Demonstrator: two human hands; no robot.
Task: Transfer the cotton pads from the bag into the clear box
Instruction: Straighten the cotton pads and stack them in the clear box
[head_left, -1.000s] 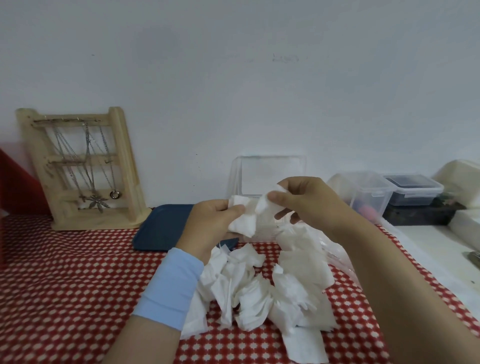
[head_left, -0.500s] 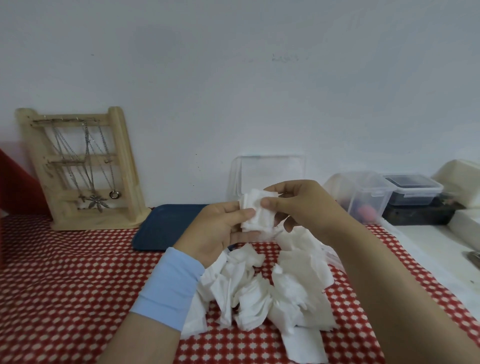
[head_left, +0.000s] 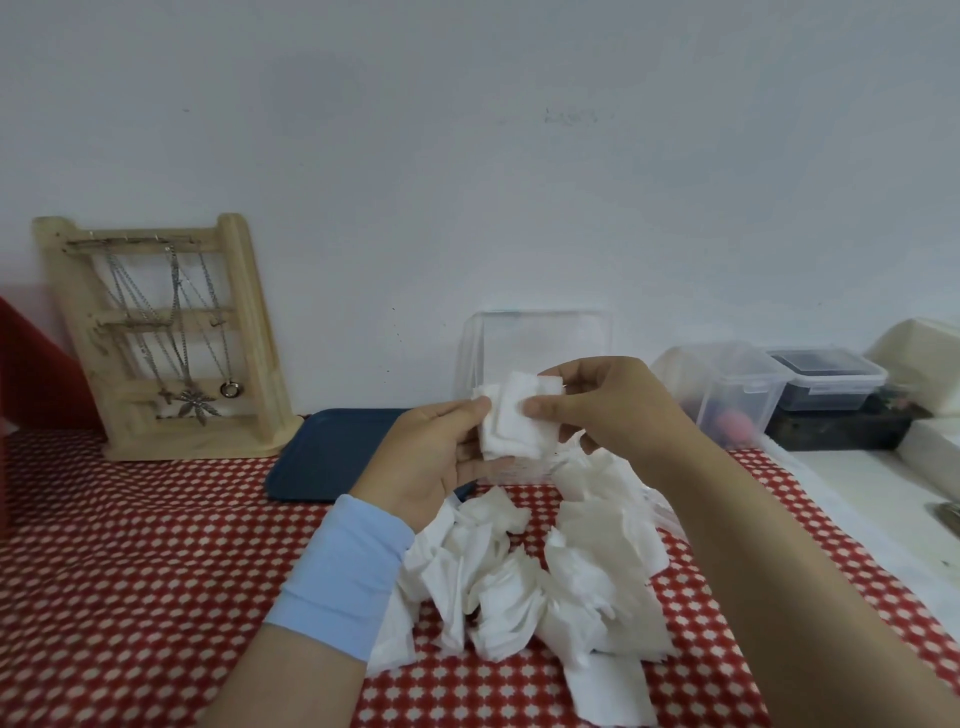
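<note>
Red cloth (head_left: 130, 597) with a white dot pattern covered the table, which stood against a plain white wall. We held a small stack of cotton pads (head_left: 511, 426) up off the table between our 2 hands, directly in front of the clear box (head_left: 540, 338). Our left hand (head_left: 431, 457) pressed its thumb onto the stack's left edge with the fingers behind it, and our right hand (head_left: 608, 405) pinched the right edge between thumb and forefinger. At least 2 pads showed in the stack, slightly offset from each other. Below our hands a loose pile (head_left: 545, 571) of crumpled and flat pads lay on the cloth, so most of the job remained. We could not clearly make out the bag.

We judged the main risk to be the stack fanning apart: the pads looked soft and thin, the pinch held only their edges, and easing either thumb could drop some back onto the pile. The box looked light, and a knuckle against its wall might tip it or push it back towards the wall. We could not tell which way its opening faced, so a misjudged approach could catch the pads on the rim. Off to the sides stood a blue tray (head_left: 337, 452), a wooden necklace stand (head_left: 161, 338) and lidded plastic tubs (head_left: 737, 384).
</note>
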